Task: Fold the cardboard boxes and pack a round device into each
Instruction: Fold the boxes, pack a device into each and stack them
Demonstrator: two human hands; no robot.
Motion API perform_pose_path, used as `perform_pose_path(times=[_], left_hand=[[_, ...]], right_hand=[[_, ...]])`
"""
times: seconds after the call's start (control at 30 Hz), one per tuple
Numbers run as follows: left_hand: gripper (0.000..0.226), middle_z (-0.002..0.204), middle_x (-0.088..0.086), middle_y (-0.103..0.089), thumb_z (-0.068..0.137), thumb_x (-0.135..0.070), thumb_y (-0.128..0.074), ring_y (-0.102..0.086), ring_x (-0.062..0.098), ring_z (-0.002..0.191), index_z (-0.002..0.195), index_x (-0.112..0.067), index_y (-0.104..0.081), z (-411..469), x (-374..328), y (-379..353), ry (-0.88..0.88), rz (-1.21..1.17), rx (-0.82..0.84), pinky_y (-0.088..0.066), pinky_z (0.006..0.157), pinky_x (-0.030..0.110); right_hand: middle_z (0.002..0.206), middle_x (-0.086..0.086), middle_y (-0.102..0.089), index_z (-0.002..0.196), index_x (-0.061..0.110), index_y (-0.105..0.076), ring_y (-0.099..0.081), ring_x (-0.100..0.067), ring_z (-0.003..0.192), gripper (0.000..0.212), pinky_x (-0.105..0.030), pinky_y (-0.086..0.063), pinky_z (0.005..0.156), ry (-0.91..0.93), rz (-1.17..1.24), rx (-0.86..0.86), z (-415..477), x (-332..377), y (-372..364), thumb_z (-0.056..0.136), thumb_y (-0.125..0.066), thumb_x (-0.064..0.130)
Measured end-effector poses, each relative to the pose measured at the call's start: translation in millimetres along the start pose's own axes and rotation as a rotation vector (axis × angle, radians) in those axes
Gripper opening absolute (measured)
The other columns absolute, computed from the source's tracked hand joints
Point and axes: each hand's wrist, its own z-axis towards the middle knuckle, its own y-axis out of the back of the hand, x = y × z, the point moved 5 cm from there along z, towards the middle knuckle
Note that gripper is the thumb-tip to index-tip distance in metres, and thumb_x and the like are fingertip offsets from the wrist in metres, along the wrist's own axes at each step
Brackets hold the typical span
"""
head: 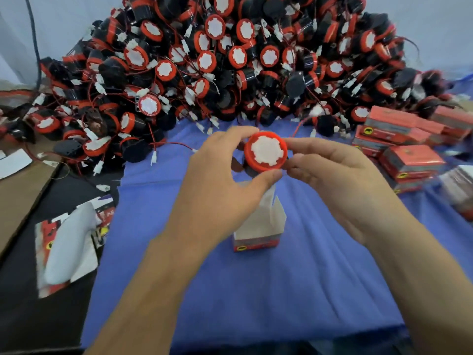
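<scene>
Head view, centre: left hand [217, 180] and right hand [340, 180] each close their grip in a pinch on one round device [266, 152] over an open folded box [258, 226]. Packed boxes [409, 160] are stacked at right, and the device heap [230, 60] above waits unpacked.

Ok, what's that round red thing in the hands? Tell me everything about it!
The round device is a small puck with a shiny red plastic rim and a white, notched disc on its face. A dark body shows underneath. Its face is turned up toward the camera, and it is held above the open cardboard box on the blue cloth. The left hand grips it between thumb and forefinger, and the right hand pinches its right edge.
</scene>
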Motion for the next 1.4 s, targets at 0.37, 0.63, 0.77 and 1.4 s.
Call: perform_pose_path(times=[0.37,0.63,0.77,1.4], left_hand=[[0.050,0.114,-0.023,-0.062,0.080,-0.059,-0.074,-0.043,0.007,0.118,0.125,-0.046,-0.057,-43.6,27.1,-10.7,0.116,0.155,0.101,-0.042,0.095,0.026],[0.049,0.111,-0.026,-0.054,0.080,-0.049,-0.080,-0.040,0.010,0.119,0.124,-0.044,-0.057,-55.2,45.7,-14.8,0.103,0.284,0.133,-0.037,0.095,0.029],[0.051,0.122,-0.012,-0.051,0.081,-0.050,-0.079,-0.034,0.017,0.122,0.125,-0.030,-0.064,-57.6,51.2,-16.8,0.060,0.444,0.131,-0.029,0.101,0.026],[0.044,0.133,0.002,-0.044,0.101,-0.063,-0.028,-0.026,0.024,0.137,0.120,-0.038,-0.059,-65.9,52.7,-39.7,0.272,0.655,0.496,-0.033,0.096,0.038]], right_hand=[[0.103,-0.003,-0.073,0.102,0.020,-0.074,-0.075,-0.011,0.092,0.007,-0.020,-0.058,0.075,-0.252,-0.064,-0.293,-30.3,-41.9,12.3,0.098,-0.069,0.021],[0.093,0.002,-0.072,0.116,0.018,-0.060,-0.068,-0.003,0.076,0.027,-0.014,-0.051,0.063,-0.325,0.033,-0.434,-26.3,-60.1,1.5,0.093,-0.075,0.022],[0.089,0.003,-0.073,0.124,0.021,-0.052,-0.069,-0.004,0.079,0.039,-0.017,-0.051,0.066,-0.324,0.076,-0.502,-25.5,-63.2,0.2,0.093,-0.076,0.024],[0.091,0.001,-0.068,0.101,0.012,-0.073,-0.058,-0.020,0.092,0.016,-0.029,-0.045,0.080,0.414,-0.896,-0.251,-36.8,-19.7,-34.6,0.089,-0.069,0.001]])
